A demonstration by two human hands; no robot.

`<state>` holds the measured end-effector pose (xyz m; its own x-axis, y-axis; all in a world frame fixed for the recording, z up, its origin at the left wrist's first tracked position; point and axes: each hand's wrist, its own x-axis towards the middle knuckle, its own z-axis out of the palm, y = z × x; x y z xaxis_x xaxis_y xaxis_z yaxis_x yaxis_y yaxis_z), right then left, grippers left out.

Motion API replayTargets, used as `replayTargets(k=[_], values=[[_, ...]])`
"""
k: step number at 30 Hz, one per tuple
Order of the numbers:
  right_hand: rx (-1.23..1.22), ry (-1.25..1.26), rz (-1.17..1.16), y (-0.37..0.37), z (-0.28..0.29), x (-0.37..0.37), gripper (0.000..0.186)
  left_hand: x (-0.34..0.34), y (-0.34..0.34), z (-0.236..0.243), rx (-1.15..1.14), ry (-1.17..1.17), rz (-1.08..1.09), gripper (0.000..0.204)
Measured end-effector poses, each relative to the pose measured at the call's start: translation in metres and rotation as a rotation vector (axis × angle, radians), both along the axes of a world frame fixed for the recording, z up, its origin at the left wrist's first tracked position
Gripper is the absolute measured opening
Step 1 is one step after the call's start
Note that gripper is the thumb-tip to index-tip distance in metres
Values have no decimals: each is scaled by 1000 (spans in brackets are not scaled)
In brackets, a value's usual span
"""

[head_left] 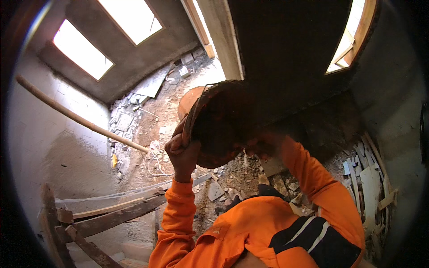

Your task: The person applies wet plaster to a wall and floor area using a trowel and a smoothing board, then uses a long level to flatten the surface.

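A bucket with an orange-brown outer wall is raised in front of me, tipped so that its dark mouth faces right. A thin wire-like handle runs along its rim. My left hand is closed around the left side of that rim. Deep shadow hides what is inside the bucket. My right hand is at the right of the bucket's mouth, dark and blurred, so its fingers and anything in them cannot be made out. Both arms wear orange sleeves.
Broken rubble covers the dirt floor below me. A long wooden pole leans at the left, above a rough timber frame. Scrap boards are piled at the right. A dark wall stands ahead, beside a doorway post.
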<state>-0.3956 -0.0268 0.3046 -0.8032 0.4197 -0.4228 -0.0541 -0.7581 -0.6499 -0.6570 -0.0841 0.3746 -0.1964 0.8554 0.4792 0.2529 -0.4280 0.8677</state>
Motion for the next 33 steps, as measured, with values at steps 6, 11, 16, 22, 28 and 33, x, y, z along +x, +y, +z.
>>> replayTargets(k=[6,11,16,22,28,33], values=[[-266,643,-62,-46,-8,-81,51,-8,-8,2,47,-387,77,19],[-539,1134,-85,-67,10,-94,50,-26,18,-39,-4,-397,196,17],[-215,1143,-410,-95,43,-49,60,-89,-1,-79,380,666,260,62],[585,710,-1510,-99,127,-7,44,-97,-33,-89,-62,-410,93,34],[963,-85,-2628,-1,172,32,17,-128,-53,-115,-67,-454,202,29],[1778,-1290,-1998,107,117,93,26,-93,-57,-87,-231,-682,156,28]])
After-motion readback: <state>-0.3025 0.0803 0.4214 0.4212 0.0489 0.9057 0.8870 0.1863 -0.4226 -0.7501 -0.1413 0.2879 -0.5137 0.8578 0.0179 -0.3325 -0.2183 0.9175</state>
